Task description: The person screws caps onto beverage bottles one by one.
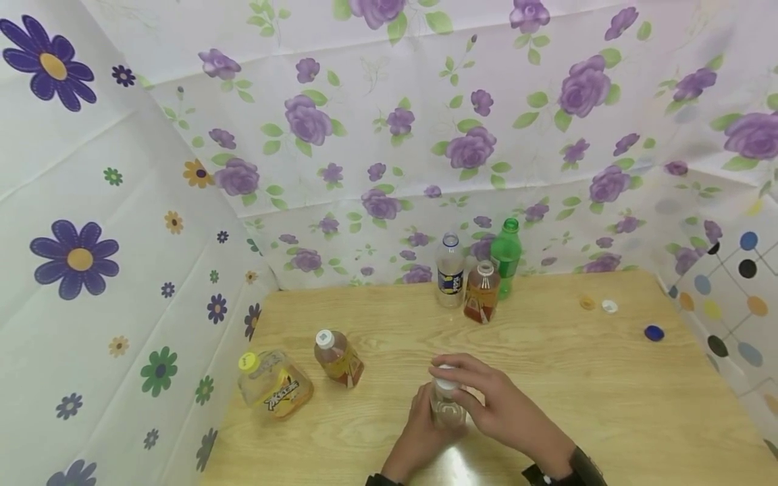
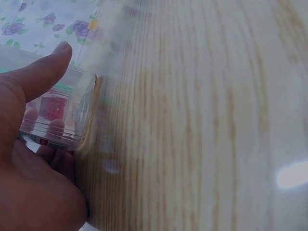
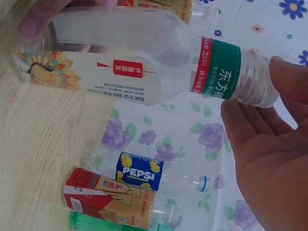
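Observation:
A clear plastic bottle (image 3: pixel 168 62) with a green neck label and a flower print stands upright on the table near its front. My left hand (image 1: pixel 421 428) grips it low on the body; in the left wrist view the thumb (image 2: pixel 45 72) lies along one side and fingertips show through the plastic. At the top, my right hand (image 1: pixel 501 408) pinches the whitish bottle cap (image 1: pixel 446 379) between thumb and fingers. The right wrist view shows this cap (image 3: pixel 260 79) as pale and ridged, with fingertips just below it.
Left of my hands are a yellow-capped bottle (image 1: pixel 276 385) and a white-capped amber bottle (image 1: pixel 340 361). Uncapped at the back stand a Pepsi bottle (image 1: pixel 450 273), an amber bottle (image 1: pixel 482 297) and a green bottle (image 1: pixel 506 260). Orange (image 1: pixel 586 303), white (image 1: pixel 610 306) and blue (image 1: pixel 654 333) caps lie right.

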Motion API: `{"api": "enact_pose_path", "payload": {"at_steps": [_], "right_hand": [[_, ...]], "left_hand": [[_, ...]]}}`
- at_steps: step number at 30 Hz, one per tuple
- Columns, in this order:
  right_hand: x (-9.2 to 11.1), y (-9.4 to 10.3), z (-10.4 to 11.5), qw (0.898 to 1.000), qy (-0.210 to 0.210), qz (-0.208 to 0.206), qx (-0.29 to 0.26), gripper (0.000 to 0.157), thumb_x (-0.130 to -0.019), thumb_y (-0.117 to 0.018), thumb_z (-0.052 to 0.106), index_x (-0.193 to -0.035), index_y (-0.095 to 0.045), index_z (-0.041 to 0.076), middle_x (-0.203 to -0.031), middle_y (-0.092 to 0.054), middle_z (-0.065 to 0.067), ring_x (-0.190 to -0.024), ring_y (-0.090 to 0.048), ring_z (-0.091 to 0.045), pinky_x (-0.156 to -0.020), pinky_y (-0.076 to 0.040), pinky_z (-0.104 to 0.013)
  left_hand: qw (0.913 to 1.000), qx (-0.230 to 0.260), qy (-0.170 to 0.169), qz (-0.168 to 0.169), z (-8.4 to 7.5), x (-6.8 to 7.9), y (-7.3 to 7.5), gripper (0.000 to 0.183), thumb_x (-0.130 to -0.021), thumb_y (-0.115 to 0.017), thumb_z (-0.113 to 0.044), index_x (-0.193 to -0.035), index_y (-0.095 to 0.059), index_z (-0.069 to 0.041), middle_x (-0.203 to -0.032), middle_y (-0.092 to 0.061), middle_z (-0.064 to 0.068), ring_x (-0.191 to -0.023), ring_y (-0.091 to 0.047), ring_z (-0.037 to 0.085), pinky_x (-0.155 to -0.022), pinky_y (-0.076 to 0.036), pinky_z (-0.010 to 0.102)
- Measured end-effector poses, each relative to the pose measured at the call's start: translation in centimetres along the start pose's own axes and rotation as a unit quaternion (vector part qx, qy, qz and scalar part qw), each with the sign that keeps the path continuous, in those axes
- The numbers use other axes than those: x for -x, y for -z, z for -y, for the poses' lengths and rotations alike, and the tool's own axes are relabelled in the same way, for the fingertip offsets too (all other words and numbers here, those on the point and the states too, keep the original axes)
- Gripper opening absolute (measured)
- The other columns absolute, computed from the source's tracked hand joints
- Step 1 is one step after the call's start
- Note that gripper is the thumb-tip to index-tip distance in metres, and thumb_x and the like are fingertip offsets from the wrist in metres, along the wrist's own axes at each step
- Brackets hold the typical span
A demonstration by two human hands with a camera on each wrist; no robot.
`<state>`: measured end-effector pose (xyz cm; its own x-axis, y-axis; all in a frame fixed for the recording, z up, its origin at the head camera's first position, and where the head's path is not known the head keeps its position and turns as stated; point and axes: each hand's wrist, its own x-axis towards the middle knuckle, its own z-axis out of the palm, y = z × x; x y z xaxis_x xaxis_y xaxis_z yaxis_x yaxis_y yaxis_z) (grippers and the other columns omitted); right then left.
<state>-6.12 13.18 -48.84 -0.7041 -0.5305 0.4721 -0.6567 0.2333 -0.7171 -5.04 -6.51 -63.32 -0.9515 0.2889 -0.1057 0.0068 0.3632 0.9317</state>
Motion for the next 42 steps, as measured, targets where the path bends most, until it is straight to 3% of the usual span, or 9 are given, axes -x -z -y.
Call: {"api": "enact_pose_path", "payload": {"at_steps": [4,11,17,25,31,38,42], "right_hand": [[0.0,-0.1,0.1,1.000,-0.005,-0.011,0.010,0.052,-0.096,-0.075,-0.001,-0.144,-0.065,0.015,-0.141,-0.061,-0.002,-0.126,-0.063,-0.024,-0.102,-0.056,-0.035],[0.0,-0.4,0.1,0.999,-0.030,-0.025,0.033,0.052,-0.095,-0.080,0.007,-0.142,-0.063,0.019,-0.135,-0.061,0.005,-0.122,-0.063,-0.017,-0.099,-0.057,-0.036],[-0.1,-0.5,0.0,0.998,-0.048,-0.036,0.025,0.045,-0.095,-0.082,0.014,-0.136,-0.065,0.023,-0.128,-0.061,0.009,-0.112,-0.063,-0.011,-0.093,-0.059,-0.033],[-0.5,-0.1,0.0,0.997,-0.072,-0.019,0.035,0.035,-0.095,-0.083,0.023,-0.124,-0.063,0.020,-0.121,-0.057,0.012,-0.110,-0.062,-0.009,-0.094,-0.059,-0.033],[-1.3,0.5,0.3,0.993,-0.090,0.021,0.078,0.033,-0.095,-0.082,0.032,-0.116,-0.059,0.020,-0.112,-0.052,0.013,-0.100,-0.059,-0.006,-0.085,-0.059,-0.031],[-1.7,0.8,0.5,0.984,-0.030,0.044,0.169,0.041,-0.097,-0.079,0.039,-0.132,-0.072,0.018,-0.101,-0.040,0.011,-0.083,-0.043,-0.004,-0.067,-0.046,-0.020],[-1.8,0.6,0.6,0.980,-0.043,0.023,0.192,0.038,-0.091,-0.083,0.045,-0.115,-0.073,0.017,-0.098,-0.042,0.012,-0.079,-0.044,-0.003,-0.062,-0.045,-0.018]], "left_hand": [[0.9999,-0.011,0.001,-0.005,0.0,0.0,0.0,0.086,-0.087,-0.087,-0.041,-0.158,-0.039,-0.028,-0.145,-0.047,-0.003,-0.134,-0.041,0.027,-0.107,-0.043,0.064],[0.9999,0.000,0.016,0.001,-0.1,0.2,0.0,0.087,-0.086,-0.086,-0.042,-0.158,-0.038,-0.033,-0.148,-0.044,-0.002,-0.139,-0.039,0.033,-0.106,-0.040,0.074],[0.9999,-0.010,0.006,0.000,0.0,0.2,0.0,0.085,-0.086,-0.086,-0.041,-0.157,-0.039,-0.035,-0.147,-0.045,-0.003,-0.139,-0.039,0.033,-0.108,-0.041,0.072],[0.9999,-0.003,0.014,0.006,-0.1,0.2,-0.1,0.083,-0.088,-0.085,-0.042,-0.156,-0.039,-0.037,-0.148,-0.044,-0.003,-0.141,-0.037,0.034,-0.108,-0.039,0.074],[0.9997,0.001,0.024,0.010,-0.2,0.3,-0.1,0.083,-0.088,-0.084,-0.041,-0.156,-0.037,-0.041,-0.151,-0.042,-0.004,-0.143,-0.035,0.034,-0.108,-0.037,0.076],[0.9998,0.002,0.015,0.015,-0.4,0.4,0.0,0.082,-0.090,-0.083,-0.035,-0.157,-0.037,-0.038,-0.152,-0.041,-0.003,-0.141,-0.036,0.034,-0.106,-0.039,0.077],[0.9999,-0.011,0.005,0.011,-0.3,0.3,0.0,0.082,-0.089,-0.083,-0.035,-0.158,-0.038,-0.036,-0.151,-0.043,-0.004,-0.141,-0.037,0.034,-0.107,-0.039,0.076]]}}
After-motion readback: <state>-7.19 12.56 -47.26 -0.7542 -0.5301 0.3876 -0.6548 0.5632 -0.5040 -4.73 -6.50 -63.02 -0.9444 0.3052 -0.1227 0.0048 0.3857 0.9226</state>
